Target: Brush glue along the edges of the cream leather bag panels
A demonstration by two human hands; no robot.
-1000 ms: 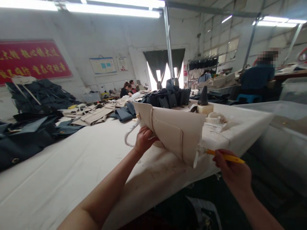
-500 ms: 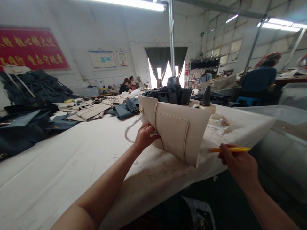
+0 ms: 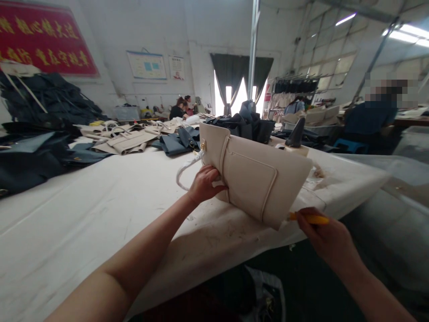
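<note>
A cream leather bag piece (image 3: 251,174) with raised piping and a gold fitting is held tilted above the table's front edge. My left hand (image 3: 207,183) is closed on its left part, thumb on the near side. A wrapped, looped handle (image 3: 182,174) hangs at the piece's left end. In my right hand (image 3: 323,237) is a thin yellow-handled tool (image 3: 317,219), gripped between thumb and fingers. Its tip points left, close to the piece's lower right edge; whether it touches, I cannot tell.
A white-covered table (image 3: 83,205) stretches ahead. Dark bags (image 3: 36,161) and cream bag parts (image 3: 127,141) lie to the left and back. A dark cone (image 3: 296,133) stands behind the piece. Translucent bins (image 3: 398,223) stand at the right. Co-workers (image 3: 372,116) sit farther off.
My right hand has moved left with the yellow tool, toward the piece's lower right edge. The piece has shifted slightly in my left hand, and the camera view has tilted down a little.
</note>
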